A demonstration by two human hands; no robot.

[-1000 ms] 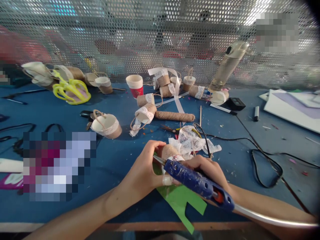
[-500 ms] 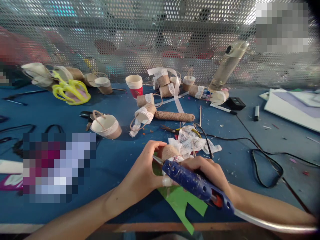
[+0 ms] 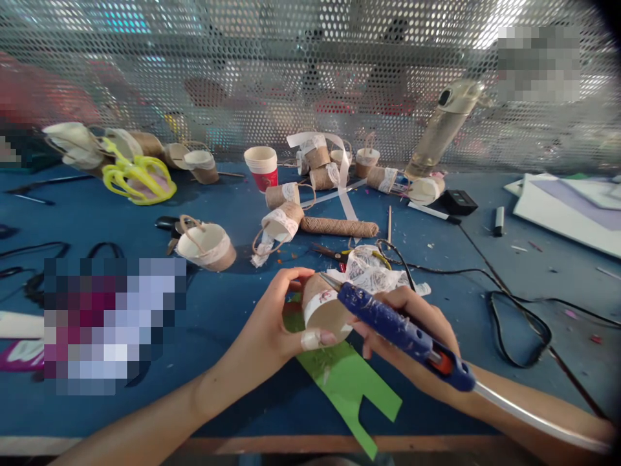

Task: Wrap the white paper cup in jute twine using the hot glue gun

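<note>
My left hand [image 3: 281, 323] grips a twine-wrapped paper cup [image 3: 327, 317] by its side, thumb at the rim. The cup lies tilted with its mouth toward me, and a white lace band runs round it. A translucent wrap covers the left thumb. In my right hand [image 3: 412, 317] is a blue hot glue gun [image 3: 392, 323], its nozzle pointing up and left at the cup's wall. A clear glue stick [image 3: 528, 414] sticks out of its rear. Some right fingers are near the cup's rim. Below the cup lies a green sheet [image 3: 349, 382] with a notch cut in it.
Scissors [image 3: 334, 252] and crumpled lace [image 3: 373, 272] lie just behind the cup. Farther back are a twine roll [image 3: 339, 226], several twine-wrapped cups [image 3: 206, 246], a red-white cup stack [image 3: 262, 168] and a bottle [image 3: 441, 129]. A black cord [image 3: 495, 323] loops at right.
The cup has turned so its mouth shows toward me. The glue gun has moved up and right, its nozzle now above the lace band. My left hand has shifted slightly left.
</note>
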